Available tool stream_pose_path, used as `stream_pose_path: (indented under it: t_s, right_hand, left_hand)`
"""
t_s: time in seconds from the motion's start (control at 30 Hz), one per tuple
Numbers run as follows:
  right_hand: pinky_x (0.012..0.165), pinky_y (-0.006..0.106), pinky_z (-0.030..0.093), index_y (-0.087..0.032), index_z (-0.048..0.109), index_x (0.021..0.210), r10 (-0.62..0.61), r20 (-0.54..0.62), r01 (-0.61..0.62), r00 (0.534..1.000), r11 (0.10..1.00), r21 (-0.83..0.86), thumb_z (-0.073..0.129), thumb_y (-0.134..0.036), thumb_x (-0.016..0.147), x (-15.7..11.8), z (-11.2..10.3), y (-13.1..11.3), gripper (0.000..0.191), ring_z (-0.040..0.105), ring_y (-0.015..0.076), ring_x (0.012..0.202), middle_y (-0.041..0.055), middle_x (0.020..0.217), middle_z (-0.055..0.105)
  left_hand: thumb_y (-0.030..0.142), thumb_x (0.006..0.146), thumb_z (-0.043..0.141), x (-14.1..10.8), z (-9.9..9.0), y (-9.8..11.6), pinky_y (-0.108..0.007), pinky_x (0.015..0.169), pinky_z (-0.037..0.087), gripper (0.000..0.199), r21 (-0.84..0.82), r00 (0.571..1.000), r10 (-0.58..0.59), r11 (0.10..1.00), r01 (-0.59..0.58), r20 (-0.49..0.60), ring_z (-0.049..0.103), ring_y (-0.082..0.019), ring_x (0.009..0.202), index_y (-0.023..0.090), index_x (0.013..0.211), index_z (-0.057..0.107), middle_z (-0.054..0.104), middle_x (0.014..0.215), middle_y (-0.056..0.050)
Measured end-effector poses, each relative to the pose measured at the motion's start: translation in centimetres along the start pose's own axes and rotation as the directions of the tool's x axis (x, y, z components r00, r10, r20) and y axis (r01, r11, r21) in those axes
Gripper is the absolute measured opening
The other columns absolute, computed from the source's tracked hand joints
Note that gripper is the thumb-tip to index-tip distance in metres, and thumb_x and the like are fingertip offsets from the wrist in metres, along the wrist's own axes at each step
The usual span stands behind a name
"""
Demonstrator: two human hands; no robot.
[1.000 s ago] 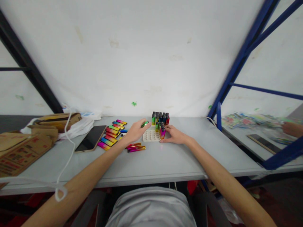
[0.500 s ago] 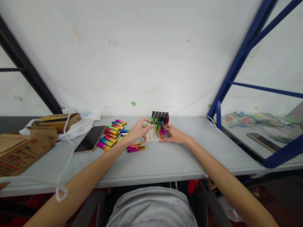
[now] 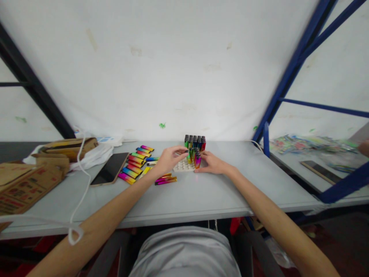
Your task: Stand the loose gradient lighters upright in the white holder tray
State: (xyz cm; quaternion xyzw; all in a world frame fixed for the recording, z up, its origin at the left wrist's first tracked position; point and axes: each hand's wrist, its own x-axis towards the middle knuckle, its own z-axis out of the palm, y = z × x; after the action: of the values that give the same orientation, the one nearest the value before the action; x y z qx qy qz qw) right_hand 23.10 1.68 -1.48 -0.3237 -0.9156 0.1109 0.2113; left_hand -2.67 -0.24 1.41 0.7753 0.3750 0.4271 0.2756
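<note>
At frame centre, a lighter [image 3: 187, 152] is pinched in the left grip [image 3: 168, 159]; at the tray [image 3: 183, 166], the right grip [image 3: 213, 163] cannot be judged.

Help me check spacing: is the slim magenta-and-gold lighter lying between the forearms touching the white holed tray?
Apart: the head view shows grey desk between the magenta-and-gold lighter and the white holed tray.

Colourful lighters [image 3: 197, 160] stand upright in a white tray [image 3: 180, 166]; loose lighters [image 3: 134, 169] lie leftward.
</note>
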Motion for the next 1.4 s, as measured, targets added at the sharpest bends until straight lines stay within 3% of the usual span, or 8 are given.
stream_pose_path:
  t_s: [0.23, 0.47, 0.7, 0.93, 1.4]
  right_hand:
    - [0.110, 0.051, 0.045, -0.014, 0.065, 0.131, 0.012, 0.003, -0.012, 1.000, 1.000, -0.006, 0.078, -0.054, 0.084, 0.0, -0.1, -0.2, 0.063, 0.058, 0.0348, 0.122, 0.0174, 0.132, 0.064]
    - [0.110, 0.050, 0.045, -0.013, 0.064, 0.132, 0.015, -0.006, -0.015, 1.000, 1.000, -0.014, 0.077, -0.056, 0.084, -0.1, 0.2, 0.3, 0.065, 0.056, 0.0350, 0.124, 0.0178, 0.134, 0.063]
    - [0.110, 0.050, 0.044, -0.015, 0.066, 0.129, -0.014, -0.008, 0.014, 1.000, 1.000, -0.006, 0.076, -0.056, 0.085, 0.0, 0.2, 0.3, 0.061, 0.057, 0.0350, 0.123, 0.0173, 0.133, 0.064]
    - [0.107, 0.052, 0.046, -0.014, 0.066, 0.130, 0.000, -0.029, 0.000, 1.000, 1.000, 0.001, 0.077, -0.058, 0.083, -0.1, 0.2, 0.4, 0.065, 0.059, 0.0356, 0.120, 0.0184, 0.129, 0.065]
    - [0.110, 0.052, 0.044, -0.016, 0.063, 0.135, -0.007, -0.023, 0.007, 1.000, 1.000, 0.004, 0.078, -0.056, 0.083, -0.1, 0.2, 0.5, 0.067, 0.057, 0.0355, 0.124, 0.0172, 0.134, 0.064]
  left_hand:
    - [0.041, 0.093, 0.062, -0.3, 0.4, 0.3, -0.036, 0.086, 0.061, 0.033, 0.135, 0.992, 0.124, 0.983, -0.125, 0.015, 0.073, -0.021, 0.089, 0.015, 0.109, 0.075, 0.076, 0.110, -0.011]
    - [0.040, 0.094, 0.060, 0.3, 1.1, 0.5, -0.035, 0.084, 0.061, 0.032, 0.165, 0.991, 0.129, 0.977, -0.135, 0.046, 0.073, -0.021, 0.090, 0.015, 0.108, 0.075, 0.077, 0.110, -0.012]
    - [0.045, 0.092, 0.062, 0.8, 0.9, 0.2, -0.037, 0.084, 0.061, 0.039, 0.163, 0.999, 0.015, 0.986, -0.022, 0.041, 0.074, -0.023, 0.085, 0.014, 0.111, 0.076, 0.079, 0.103, -0.012]
    - [0.046, 0.092, 0.062, 1.2, 0.3, 0.3, -0.036, 0.087, 0.061, 0.039, 0.117, 0.994, 0.092, 0.990, -0.085, -0.059, 0.074, -0.023, 0.093, 0.014, 0.112, 0.074, 0.078, 0.108, -0.012]
    - [0.043, 0.093, 0.062, 0.6, 1.4, 0.7, -0.033, 0.080, 0.060, 0.032, 0.173, 0.988, 0.121, 0.976, -0.136, 0.093, 0.071, -0.021, 0.089, 0.017, 0.107, 0.075, 0.076, 0.107, -0.011]
